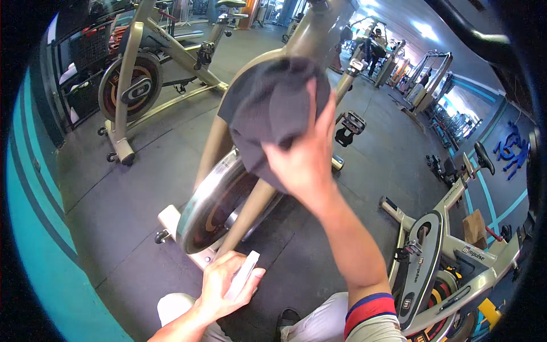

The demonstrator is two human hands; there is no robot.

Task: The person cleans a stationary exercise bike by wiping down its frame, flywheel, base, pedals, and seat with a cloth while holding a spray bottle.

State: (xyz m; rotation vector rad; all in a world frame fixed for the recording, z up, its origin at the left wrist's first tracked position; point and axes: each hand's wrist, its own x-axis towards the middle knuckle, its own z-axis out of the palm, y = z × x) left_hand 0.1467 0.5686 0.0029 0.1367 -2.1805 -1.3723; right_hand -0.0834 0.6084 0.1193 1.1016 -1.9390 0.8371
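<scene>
My right hand [305, 162] grips a dark grey cloth [268, 114], its thumb and fingers around the near side. Slightly blurred, the cloth covers part of the frame of a beige exercise bike [307, 40], above the shiny flywheel [213, 199]. Whether it presses on the frame I cannot tell. Lower down, close to my knees, my left hand [219, 288] is closed around a slim white object [244, 276] with a squared end; its kind is unclear.
Another exercise bike [134, 85] stands at the back left, and an Impulse bike [439, 262] is close on the right. A pedal [352, 122] juts out beyond my right hand. A teal wall [43, 245] runs along the left. Farther back, a person [376, 48] is among gym machines.
</scene>
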